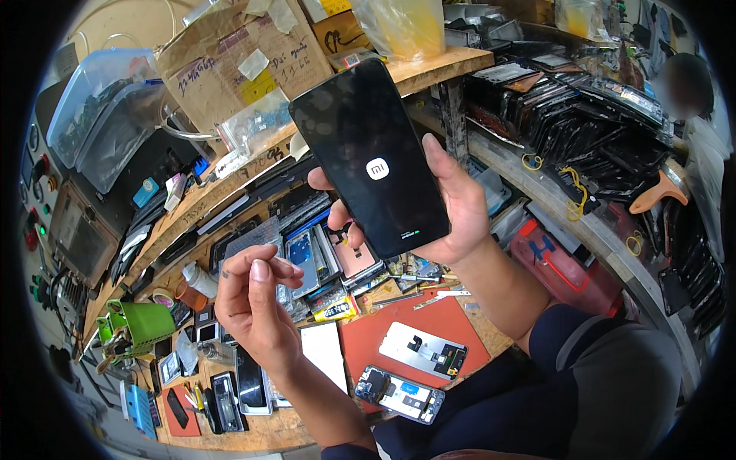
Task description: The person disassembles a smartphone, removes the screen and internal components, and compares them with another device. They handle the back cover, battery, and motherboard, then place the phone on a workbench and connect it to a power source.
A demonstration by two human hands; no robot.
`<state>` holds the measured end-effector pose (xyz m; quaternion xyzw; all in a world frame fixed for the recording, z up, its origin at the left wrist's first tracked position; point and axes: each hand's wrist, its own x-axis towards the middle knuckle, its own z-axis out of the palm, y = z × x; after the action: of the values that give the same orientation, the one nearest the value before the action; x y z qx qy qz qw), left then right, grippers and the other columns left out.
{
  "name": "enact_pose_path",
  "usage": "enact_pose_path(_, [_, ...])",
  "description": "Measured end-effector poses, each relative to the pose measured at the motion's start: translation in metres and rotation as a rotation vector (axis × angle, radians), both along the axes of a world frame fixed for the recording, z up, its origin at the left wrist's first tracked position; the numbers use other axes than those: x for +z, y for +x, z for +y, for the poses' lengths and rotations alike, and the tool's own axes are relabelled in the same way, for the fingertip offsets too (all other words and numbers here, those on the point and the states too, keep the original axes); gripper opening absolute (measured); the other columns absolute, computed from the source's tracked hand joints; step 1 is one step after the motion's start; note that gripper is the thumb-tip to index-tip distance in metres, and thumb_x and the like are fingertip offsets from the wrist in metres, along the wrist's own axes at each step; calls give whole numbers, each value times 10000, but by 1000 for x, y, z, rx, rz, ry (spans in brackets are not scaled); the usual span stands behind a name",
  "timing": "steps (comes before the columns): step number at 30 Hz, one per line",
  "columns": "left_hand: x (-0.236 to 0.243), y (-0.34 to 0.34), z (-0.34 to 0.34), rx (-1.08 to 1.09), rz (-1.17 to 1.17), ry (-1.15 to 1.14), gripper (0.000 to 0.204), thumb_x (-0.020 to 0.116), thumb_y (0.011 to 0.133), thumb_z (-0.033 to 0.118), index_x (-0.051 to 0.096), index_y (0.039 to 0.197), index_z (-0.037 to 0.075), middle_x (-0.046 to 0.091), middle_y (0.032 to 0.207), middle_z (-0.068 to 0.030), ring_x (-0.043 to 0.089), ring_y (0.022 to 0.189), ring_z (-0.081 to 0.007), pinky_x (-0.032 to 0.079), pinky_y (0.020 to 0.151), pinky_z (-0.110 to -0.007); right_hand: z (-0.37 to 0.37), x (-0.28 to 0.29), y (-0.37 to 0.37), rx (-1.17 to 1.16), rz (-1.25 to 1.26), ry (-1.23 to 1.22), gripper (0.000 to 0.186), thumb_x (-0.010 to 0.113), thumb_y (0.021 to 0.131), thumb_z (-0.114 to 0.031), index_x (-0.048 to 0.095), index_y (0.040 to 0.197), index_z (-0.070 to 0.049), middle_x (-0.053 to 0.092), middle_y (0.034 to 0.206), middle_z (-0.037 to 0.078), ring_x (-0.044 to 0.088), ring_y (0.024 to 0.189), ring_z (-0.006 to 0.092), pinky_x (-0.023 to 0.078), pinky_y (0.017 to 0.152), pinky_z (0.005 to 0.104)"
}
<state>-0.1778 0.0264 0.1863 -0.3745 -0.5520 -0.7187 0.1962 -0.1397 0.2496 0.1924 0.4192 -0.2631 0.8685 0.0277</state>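
Observation:
A black smartphone (pixel 368 207) is held up at a tilt in my right hand (pixel 461 211), thumb along its right edge and fingers round its left. Its dark screen is lit with a small white logo. My left hand (pixel 257 310) hovers to the lower left of the phone, apart from it, thumb and fingers curled together with nothing visible in them. Below, an orange-red mat (pixel 376 326) bears a loose display panel (pixel 424 351), its back side up. Near me lies an opened phone (pixel 400 395) with its inner parts exposed.
Wooden shelf (pixel 460 61) with a cardboard box (pixel 238 65) rises at the back. A green basket (pixel 153 322) stands left. Stacked phone screens (pixel 567 123) and a wooden-handled brush (pixel 659 192) are at right. Beside the mat sit a yellow tube (pixel 336 310) and a white sheet (pixel 323 354).

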Motion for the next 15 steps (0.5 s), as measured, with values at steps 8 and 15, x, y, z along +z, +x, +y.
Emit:
enact_pose_path(8, [2,45,-47,249,445,-48,270,408,1074,130,582,1188,-42,581,797,-126,548,683,-183,442,588,-293,11,8,5,-125,135,23,707,331,1109,-543,400,1554,2,570,1424,272,663,1179,371,580,910,468])
enact_pose_path(15, [-122,137,-110,558,-265,-373,166,479,1080,113,585,1051,-11,587,770,-87,590,682,-158,487,642,-283,56,-7,38,-484,214,-170,724,332,1093,-541,410,1530,30,560,1422,300,675,1147,363,585,906,449])
